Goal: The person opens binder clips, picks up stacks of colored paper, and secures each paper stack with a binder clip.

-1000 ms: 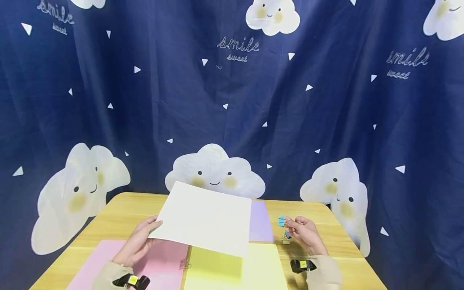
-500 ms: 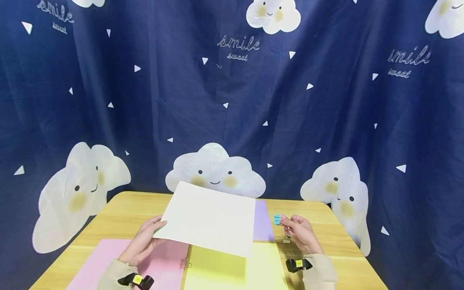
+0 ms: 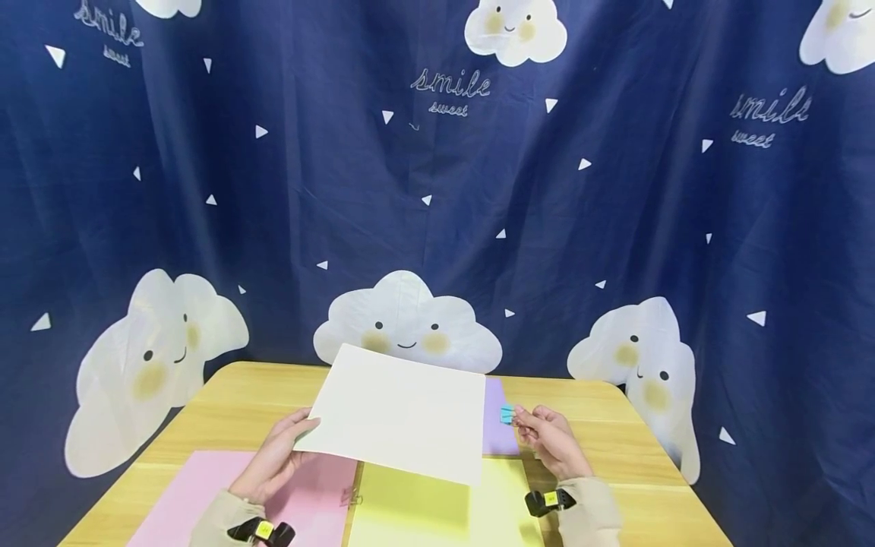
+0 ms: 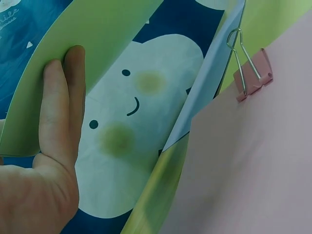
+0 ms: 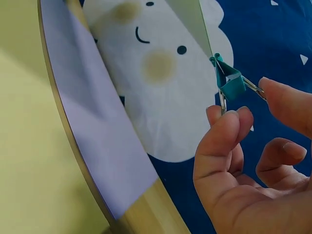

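Observation:
My left hand point(image 3: 275, 458) grips a white sheet of paper point(image 3: 403, 414) by its left edge, thumb on top. The sheet is tilted above the table, and the left wrist view shows its greenish, shaded underside point(image 4: 105, 36) beside two straight fingers. Off the sheet's right edge, my right hand point(image 3: 550, 444) pinches a teal binder clip point(image 5: 234, 87) by its wire handles. Thumb and forefinger press on opposite handles. In the right wrist view the clip's mouth overlaps the sheet's corner point(image 5: 199, 24); in the head view a gap shows between them.
On the wooden table point(image 3: 615, 433) lie pink paper point(image 3: 184, 494), yellow paper point(image 3: 506, 501) and purple paper point(image 3: 497, 425). A pink binder clip point(image 4: 254, 78) grips the pink paper's right edge. Behind the table hangs a blue curtain point(image 3: 355, 175) with cloud prints.
My right hand has moved left with the teal binder clip, closer to the sheet. My left hand and the sheet have shifted slightly right. The small clips on the table are now mostly behind my right hand.

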The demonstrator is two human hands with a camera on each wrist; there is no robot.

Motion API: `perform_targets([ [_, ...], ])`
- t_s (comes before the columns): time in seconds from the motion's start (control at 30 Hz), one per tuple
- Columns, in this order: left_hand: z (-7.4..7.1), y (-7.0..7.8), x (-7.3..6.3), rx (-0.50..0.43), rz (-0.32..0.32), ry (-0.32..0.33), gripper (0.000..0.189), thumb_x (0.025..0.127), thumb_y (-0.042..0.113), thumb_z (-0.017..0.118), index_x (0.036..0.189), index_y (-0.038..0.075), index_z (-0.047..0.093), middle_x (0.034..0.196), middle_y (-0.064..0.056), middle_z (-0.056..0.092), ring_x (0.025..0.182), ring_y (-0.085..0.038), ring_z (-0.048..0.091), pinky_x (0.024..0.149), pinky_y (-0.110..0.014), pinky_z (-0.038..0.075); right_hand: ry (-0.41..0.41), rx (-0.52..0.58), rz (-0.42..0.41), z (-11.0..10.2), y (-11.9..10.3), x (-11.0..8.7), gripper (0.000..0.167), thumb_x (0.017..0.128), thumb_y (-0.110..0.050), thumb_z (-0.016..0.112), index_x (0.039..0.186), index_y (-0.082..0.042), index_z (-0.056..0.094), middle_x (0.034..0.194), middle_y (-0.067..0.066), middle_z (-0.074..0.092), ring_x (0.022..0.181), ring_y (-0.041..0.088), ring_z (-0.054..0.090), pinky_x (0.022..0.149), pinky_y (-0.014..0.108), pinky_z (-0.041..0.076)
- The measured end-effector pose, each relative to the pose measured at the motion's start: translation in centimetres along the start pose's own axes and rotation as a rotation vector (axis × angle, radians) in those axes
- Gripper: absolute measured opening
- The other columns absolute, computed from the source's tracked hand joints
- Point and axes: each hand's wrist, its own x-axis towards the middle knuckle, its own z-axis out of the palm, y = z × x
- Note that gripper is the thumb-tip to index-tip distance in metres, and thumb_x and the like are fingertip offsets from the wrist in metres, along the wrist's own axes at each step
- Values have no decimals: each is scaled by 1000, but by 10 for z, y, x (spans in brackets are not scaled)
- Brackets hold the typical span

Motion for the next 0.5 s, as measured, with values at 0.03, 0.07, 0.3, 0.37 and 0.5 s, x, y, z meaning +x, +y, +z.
perform_targets([
  [0.03,0,-1,0,-2,-1,1,42,109,13,49,144,-7,37,109,-1,69,95,-10,73,88,-26,63,-8,3,4,1,0,0,37,104,-4,58,71,-15,45,78,-4,73,67,6,58,63,16,49],
  [0.07,0,-2,1,-3,-2,0,41,109,13,49,143,-7,38,109,-1,69,95,-10,73,88,-27,63,-11,10,7,2,1,0,37,104,-4,58,71,-15,45,78,-4,72,68,6,58,63,16,49],
  [0.3,1,-5,3,8,-6,19,38,108,14,50,141,-3,41,109,1,68,96,-9,72,89,-26,63,-55,42,41,10,5,1,39,105,-4,56,69,-17,48,79,-4,71,66,4,58,62,13,51],
  [0.37,1,-5,3,8,-8,16,40,108,14,50,142,-4,39,110,1,68,97,-9,72,90,-26,63,-68,49,48,12,6,1,39,105,-5,56,68,-17,48,79,-4,72,66,3,59,61,13,52],
  [0.5,0,-5,3,7,-9,-7,43,109,16,49,144,-4,37,111,2,68,99,-9,72,91,-26,62,-78,53,49,16,6,2,40,105,-6,56,68,-17,47,80,-3,72,67,3,60,62,13,53],
])
